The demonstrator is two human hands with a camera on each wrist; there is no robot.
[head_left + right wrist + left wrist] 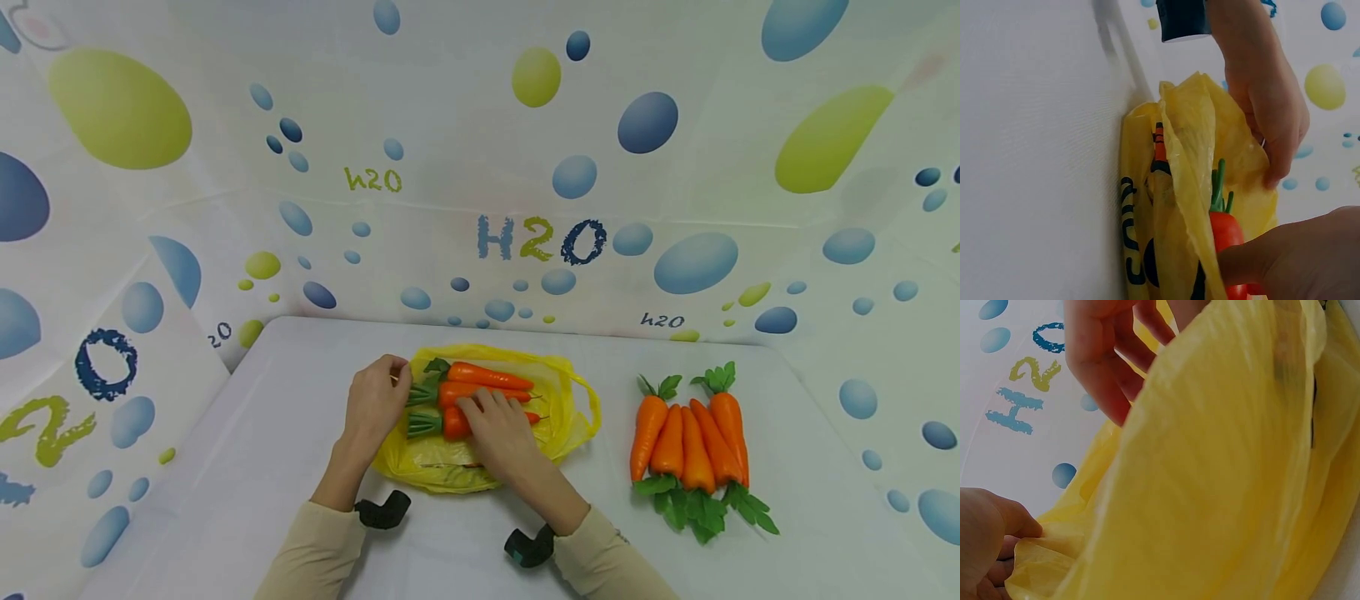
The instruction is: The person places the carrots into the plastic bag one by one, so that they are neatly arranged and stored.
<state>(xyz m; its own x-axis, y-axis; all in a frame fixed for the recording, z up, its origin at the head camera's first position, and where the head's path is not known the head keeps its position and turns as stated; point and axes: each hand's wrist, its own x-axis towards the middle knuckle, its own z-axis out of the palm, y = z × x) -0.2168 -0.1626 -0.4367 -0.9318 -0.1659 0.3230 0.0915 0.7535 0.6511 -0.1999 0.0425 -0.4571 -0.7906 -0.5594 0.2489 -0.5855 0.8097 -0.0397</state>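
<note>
A yellow plastic bag (431, 475) lies on the table with its opening spread. Inside it, three orange toy carrots with green tops lie side by side: a back carrot (491, 376), a middle carrot (468, 392) and a front carrot (454, 425). My left hand (377, 398) pinches the bag's left edge, beside the green tops; the left wrist view shows thumb and fingers on the yellow film (1054, 550). My right hand (501, 429) reaches over the bag's near side and grips the front carrot, its thumb on the orange body in the right wrist view.
To the right of the bag, several more carrots (696, 454) lie in a row on the white table (600, 517), some leaves pointing away and others toward me. A black wrist device (384, 510) sits at my left wrist, another (528, 547) at my right. A patterned sheet (450, 108) hangs behind.
</note>
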